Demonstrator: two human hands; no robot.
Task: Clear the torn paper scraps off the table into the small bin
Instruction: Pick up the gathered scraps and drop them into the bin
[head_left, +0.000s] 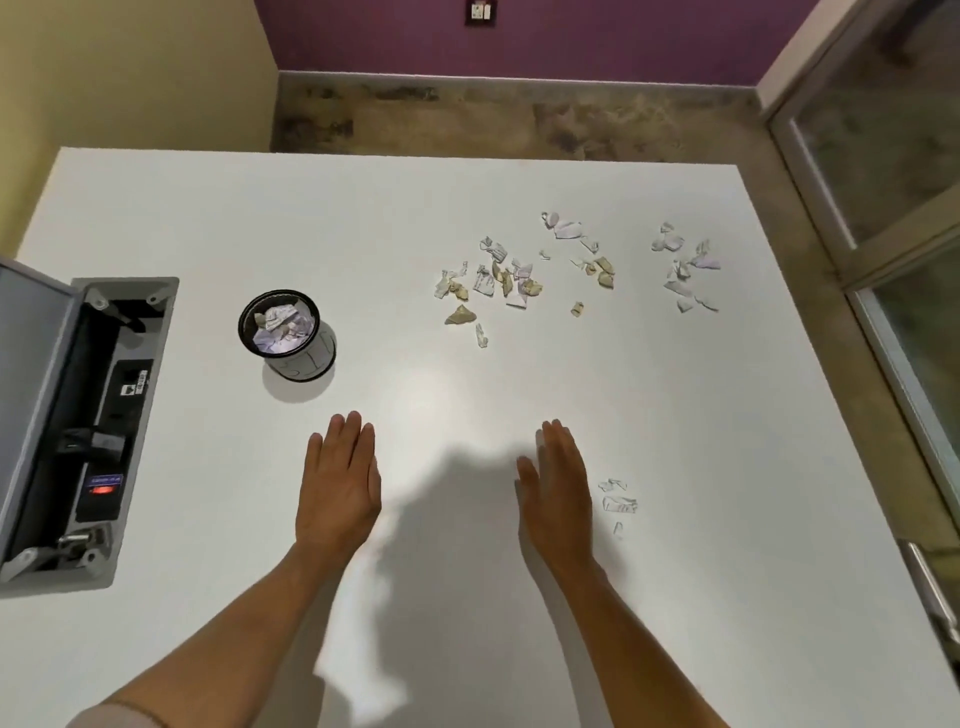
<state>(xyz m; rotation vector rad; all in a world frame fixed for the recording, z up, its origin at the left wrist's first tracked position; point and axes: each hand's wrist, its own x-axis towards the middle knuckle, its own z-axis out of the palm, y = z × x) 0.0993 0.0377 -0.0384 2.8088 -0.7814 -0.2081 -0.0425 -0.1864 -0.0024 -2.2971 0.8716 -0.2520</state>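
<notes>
While both hands lie flat, the left hand (340, 488) and right hand (558, 491) with each grip spread and empty, we note paper scraps (498, 280) well right of the small bin (287, 332) on the bench (675, 571). We judge them featherlight, limp; gather by pinching clusters.

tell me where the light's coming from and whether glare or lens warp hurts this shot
Head view: light comes from above and behind, since the flat left hand and right hand cast soft shadows ahead on the white table; a mild sheen between them hides nothing; wide-angle warp splays the table edges; the torn white and tan paper scraps and small round black-rimmed bin stay legible.
</notes>
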